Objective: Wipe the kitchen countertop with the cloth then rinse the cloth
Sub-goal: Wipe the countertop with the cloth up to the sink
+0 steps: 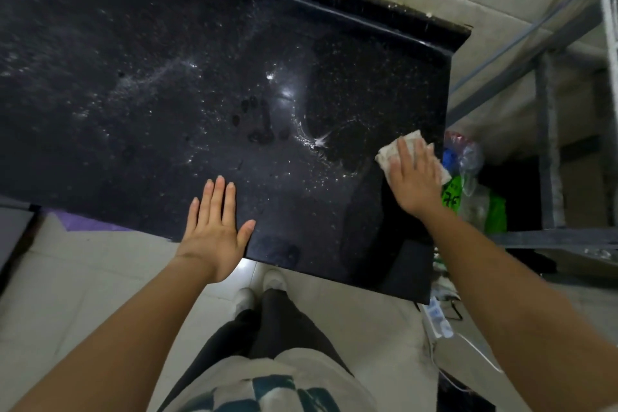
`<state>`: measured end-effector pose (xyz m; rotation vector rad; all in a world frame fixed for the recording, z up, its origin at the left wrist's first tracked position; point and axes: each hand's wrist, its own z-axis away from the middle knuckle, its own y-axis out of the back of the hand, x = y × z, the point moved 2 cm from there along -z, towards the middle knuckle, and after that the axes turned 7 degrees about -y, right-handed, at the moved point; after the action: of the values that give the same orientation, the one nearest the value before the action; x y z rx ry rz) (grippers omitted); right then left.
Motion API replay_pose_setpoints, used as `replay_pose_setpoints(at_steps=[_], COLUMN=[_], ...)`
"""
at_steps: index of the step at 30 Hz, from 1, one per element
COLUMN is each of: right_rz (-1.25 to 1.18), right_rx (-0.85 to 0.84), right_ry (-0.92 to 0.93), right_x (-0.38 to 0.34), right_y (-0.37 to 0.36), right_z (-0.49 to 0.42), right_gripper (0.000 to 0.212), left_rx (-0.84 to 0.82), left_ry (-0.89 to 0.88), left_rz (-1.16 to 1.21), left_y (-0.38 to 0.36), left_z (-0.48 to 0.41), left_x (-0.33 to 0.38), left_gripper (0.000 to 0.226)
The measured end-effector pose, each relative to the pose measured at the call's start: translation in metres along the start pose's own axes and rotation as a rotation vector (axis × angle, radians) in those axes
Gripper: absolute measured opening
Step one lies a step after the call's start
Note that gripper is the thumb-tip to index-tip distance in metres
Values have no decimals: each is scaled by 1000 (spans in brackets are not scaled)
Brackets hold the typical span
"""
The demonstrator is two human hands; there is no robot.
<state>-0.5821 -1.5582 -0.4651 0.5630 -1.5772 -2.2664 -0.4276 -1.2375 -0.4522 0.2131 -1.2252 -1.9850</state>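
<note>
Cloth (389,151) lies at the 3 o'clock edge of the countertop (167,94) — right hand (414,177) presses it flat, fingers straight, nothing clenched. Left hand (214,227) rests released, fingers extended, on the front edge at 6 o'clock.

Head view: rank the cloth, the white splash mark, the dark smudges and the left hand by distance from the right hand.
1. Cloth, under the right hand.
2. White splash mark, to its left.
3. Dark smudges, farther left.
4. Left hand, farthest left, lower.

Crumpled whitish cloth (391,152) lies at the black countertop's (167,77) right edge.
</note>
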Motion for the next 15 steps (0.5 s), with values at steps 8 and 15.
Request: replay_pose_setpoints(at_steps=[8,15], right_rz=[-24,160], right_rx=[3,-84], right_ry=[48,529], right_x=[-43,-46], right_y=[-10,-47], right_z=[5,115], right_gripper=[56,60], left_rx=[-1,-19], left_ry=[0,0], left_rz=[6,22], left_y=[1,2], left_z=[0,0], left_x=[0,1], left_gripper=[66,66])
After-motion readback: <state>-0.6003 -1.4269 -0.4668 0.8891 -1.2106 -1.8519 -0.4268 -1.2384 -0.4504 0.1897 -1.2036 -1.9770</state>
